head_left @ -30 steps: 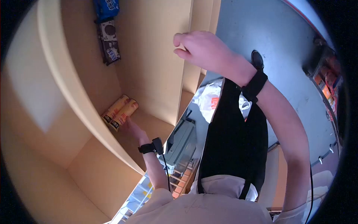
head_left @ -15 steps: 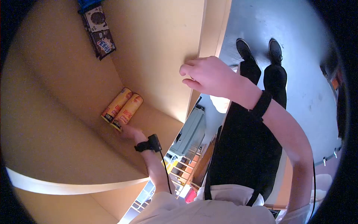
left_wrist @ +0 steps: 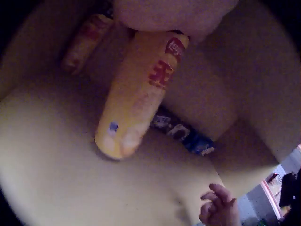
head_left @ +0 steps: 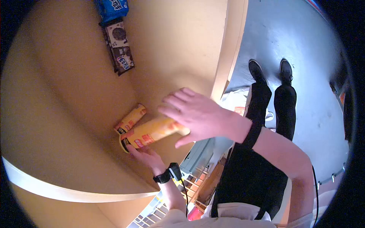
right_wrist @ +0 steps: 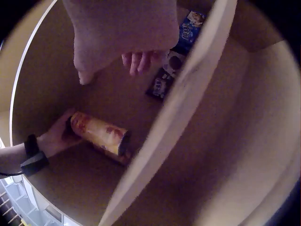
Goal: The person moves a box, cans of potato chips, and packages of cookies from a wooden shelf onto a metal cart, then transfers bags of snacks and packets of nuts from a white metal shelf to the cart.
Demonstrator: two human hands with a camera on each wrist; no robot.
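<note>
My left hand (head_left: pixel 150 159) grips a yellow snack canister (head_left: pixel 146 136) with red print near its dark end, and the tube slants up away from the shelf corner. In the left wrist view this hand (left_wrist: pixel 174 14) covers the top of the canister (left_wrist: pixel 134 94). A second, similar canister (head_left: pixel 132 117) lies in the corner behind it. My right hand (head_left: pixel 197 116) has its fingers extended and overlaps the tube's free end in the head view. The right wrist view shows the right hand's fingers (right_wrist: pixel 141 61) apart from the canister (right_wrist: pixel 99 132).
Farther along the wooden shelf compartment lie a dark cookie pack (head_left: pixel 119 45) and a blue pack (head_left: pixel 112 9). A board edge (right_wrist: pixel 174 103) divides the compartments. Outside the unit, a grey box (head_left: pixel 195 155) and a white bag (head_left: pixel 235 100) stand by my legs.
The left hand has raised one canister off the spot beside the other and tilted it. My right hand has come lower, over toward its free end, with its fingers more spread.
</note>
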